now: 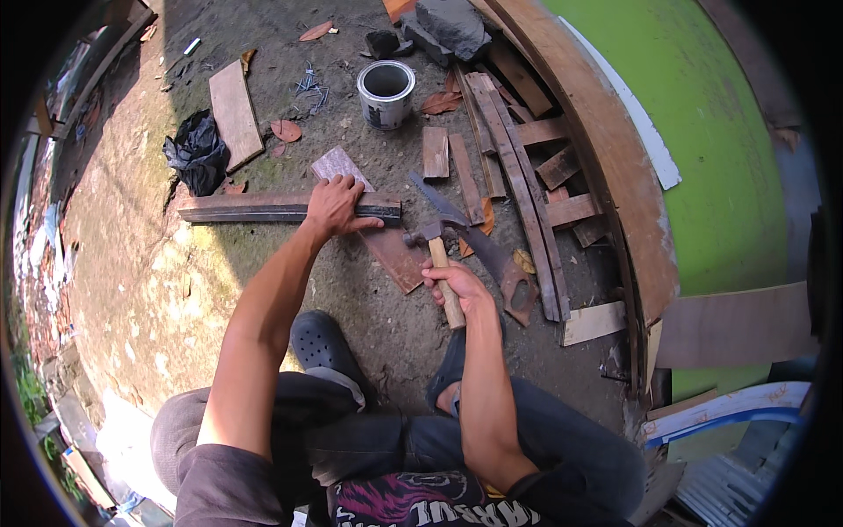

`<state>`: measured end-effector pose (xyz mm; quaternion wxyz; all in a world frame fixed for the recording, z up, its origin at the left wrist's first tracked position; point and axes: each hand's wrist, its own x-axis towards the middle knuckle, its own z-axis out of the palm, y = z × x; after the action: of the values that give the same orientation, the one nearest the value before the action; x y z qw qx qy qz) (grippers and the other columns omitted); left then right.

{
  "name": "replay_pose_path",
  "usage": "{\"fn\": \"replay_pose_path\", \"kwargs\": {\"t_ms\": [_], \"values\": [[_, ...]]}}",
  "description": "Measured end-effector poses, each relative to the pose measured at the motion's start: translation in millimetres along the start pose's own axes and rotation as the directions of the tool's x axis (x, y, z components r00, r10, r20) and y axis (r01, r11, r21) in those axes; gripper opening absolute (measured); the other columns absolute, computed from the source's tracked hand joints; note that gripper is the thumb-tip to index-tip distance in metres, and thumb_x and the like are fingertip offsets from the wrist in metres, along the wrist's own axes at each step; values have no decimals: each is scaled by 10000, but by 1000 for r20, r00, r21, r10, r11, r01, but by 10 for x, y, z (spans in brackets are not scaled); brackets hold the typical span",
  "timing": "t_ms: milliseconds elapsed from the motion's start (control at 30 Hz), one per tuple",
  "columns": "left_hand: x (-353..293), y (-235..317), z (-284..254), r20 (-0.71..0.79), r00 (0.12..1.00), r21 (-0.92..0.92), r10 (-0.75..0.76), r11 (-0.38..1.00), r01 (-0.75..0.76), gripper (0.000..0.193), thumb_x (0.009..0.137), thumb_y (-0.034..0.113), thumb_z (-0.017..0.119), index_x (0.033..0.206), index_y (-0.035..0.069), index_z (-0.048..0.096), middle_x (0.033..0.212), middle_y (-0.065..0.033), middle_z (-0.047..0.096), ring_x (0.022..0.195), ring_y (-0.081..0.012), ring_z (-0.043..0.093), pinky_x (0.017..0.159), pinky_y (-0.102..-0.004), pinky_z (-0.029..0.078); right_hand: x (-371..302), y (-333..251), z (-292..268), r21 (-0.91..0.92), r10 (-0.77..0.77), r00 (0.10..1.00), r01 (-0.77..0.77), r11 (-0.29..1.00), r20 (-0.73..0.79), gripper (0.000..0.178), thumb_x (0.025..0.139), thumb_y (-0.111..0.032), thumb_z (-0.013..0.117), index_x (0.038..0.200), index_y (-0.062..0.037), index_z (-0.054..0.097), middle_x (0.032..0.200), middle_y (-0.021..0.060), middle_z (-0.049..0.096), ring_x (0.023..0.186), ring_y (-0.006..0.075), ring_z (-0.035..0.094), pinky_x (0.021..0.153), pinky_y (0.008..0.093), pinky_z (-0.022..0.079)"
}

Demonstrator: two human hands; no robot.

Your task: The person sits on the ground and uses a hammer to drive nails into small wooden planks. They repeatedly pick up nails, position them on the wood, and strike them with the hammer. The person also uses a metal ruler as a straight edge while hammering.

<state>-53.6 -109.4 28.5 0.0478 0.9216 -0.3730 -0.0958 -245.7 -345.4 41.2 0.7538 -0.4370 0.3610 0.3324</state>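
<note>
My left hand [335, 206] presses down over the right part of a long wooden beam [246, 209], its fingers curled over the far edge and its thumb along the near side. The beam has a dark front side and lies across a flat reddish-brown board [393, 256] set at a slant on the ground. In my right hand [465, 288] is a hammer [452, 309], gripped by its pale wooden handle. The metal head is up, just right of the beam's end and apart from it. A handsaw [492, 255] lies flat right of the hammer, partly hidden behind its head.
Beyond the beam stand an open metal can [386, 95] and a scatter of nails [312, 86]. A black plastic bag [197, 151] and a loose plank [235, 114] lie far left. Wood strips [527, 193] are piled at right beside a green panel [720, 132]. My shoe [327, 341] is near.
</note>
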Motion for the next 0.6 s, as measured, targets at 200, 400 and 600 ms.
{"fn": "replay_pose_path", "kwargs": {"t_ms": [200,400,600], "values": [[58,15,197,-129,988,6,-82,996,84,703,690,680,720,1060,96,591,1033,-93,608,1009,-281,591,844,-408,454,-203,-399,377,-298,-376,865,282,912,-332,276,917,-304,681,923,-58,555,611,-1,502,428,113,488,389,281,397],[135,-19,110,-75,994,-59,-74,996,70,736,690,690,726,1027,49,597,991,-126,622,970,-318,618,848,-427,479,15,-430,407,-365,-687,601,582,726,-407,315,914,-308,672,809,-30,569,561,21,523,416,125,519,388,296,417],[180,-44,76,4,998,-107,-66,992,66,746,682,696,727,1007,36,600,980,-125,636,976,-307,628,835,-427,499,462,-84,521,-435,-476,747,276,857,-464,314,882,-300,626,809,2,586,593,103,595,455,220,612,450,353,476]]}}
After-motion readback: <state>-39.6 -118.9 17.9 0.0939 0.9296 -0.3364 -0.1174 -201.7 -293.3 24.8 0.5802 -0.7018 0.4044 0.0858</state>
